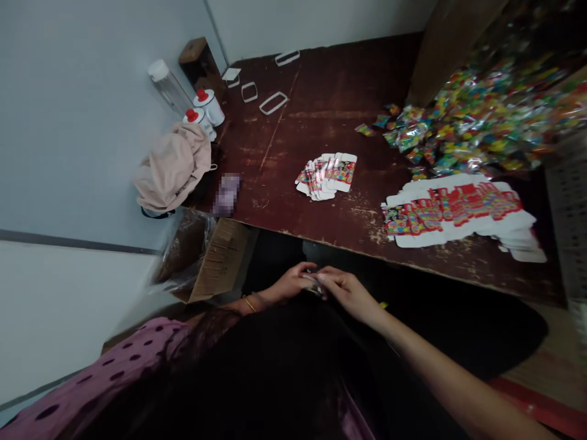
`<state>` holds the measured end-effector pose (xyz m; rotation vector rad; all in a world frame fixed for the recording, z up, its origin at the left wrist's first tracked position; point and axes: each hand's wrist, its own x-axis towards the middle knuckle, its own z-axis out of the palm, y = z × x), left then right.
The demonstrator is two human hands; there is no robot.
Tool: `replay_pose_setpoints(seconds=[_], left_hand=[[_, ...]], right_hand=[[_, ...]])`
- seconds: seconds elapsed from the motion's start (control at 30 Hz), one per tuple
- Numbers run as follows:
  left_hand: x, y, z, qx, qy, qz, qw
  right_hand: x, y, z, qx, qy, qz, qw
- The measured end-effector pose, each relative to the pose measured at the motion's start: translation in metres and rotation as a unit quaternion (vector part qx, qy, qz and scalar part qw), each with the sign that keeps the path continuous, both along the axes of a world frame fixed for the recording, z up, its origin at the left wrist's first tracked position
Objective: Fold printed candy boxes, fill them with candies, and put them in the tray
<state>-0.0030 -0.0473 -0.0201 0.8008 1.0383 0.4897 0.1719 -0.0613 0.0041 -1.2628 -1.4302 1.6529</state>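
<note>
My left hand [290, 283] and my right hand [348, 293] meet in my lap, below the front edge of the dark wooden table [321, 116]. Both have fingers curled and pinched around a small shiny item [313, 283] between them; it is too small and hidden to name. A fanned stack of flat printed cartons [328, 175] lies on the table ahead of my hands. A larger spread of flat printed cartons [458, 211] lies at the right. Behind it is a heap of colourful wrapped packets [481, 116].
A pink cloth bundle [172, 166] sits at the table's left edge, with two white red-capped containers [206, 109] and a clear bottle [169, 85] behind it. White rectangular frames [274, 102] lie at the back. An open cardboard box [215, 260] stands on the floor at left.
</note>
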Motion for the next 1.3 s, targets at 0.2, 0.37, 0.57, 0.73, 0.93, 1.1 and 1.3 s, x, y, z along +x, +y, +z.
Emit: replay_pose_setpoints(seconds=[0.2,0.37,0.57,0.73,0.93,1.1,1.3], left_hand=[[-0.010,0.010,-0.008,-0.111,-0.153,-0.061,0.980],[-0.017,0.015,-0.016,-0.147,-0.217,-0.081,0.962],[-0.028,0.012,-0.038,-0.138,-0.193,-0.089,0.967],[-0.026,0.012,-0.048,-0.074,-0.130,-0.154,0.977],[-0.023,0.010,-0.058,-0.012,-0.070,-0.150,0.986],[-0.019,0.010,-0.057,0.007,-0.052,-0.091,0.994],[-0.013,0.009,-0.043,0.066,0.008,-0.013,0.998]], right_hand=[[-0.002,0.009,-0.015,0.015,-0.045,0.040,0.998],[0.004,0.018,-0.031,0.013,-0.064,0.034,0.997],[0.007,0.002,-0.037,0.164,-0.106,0.045,0.980],[0.016,-0.010,-0.046,0.204,-0.146,0.030,0.967],[0.011,-0.018,-0.054,0.246,-0.208,0.051,0.945],[0.005,-0.015,-0.058,0.186,-0.168,0.002,0.968],[0.005,0.000,-0.059,0.002,-0.079,-0.067,0.995]])
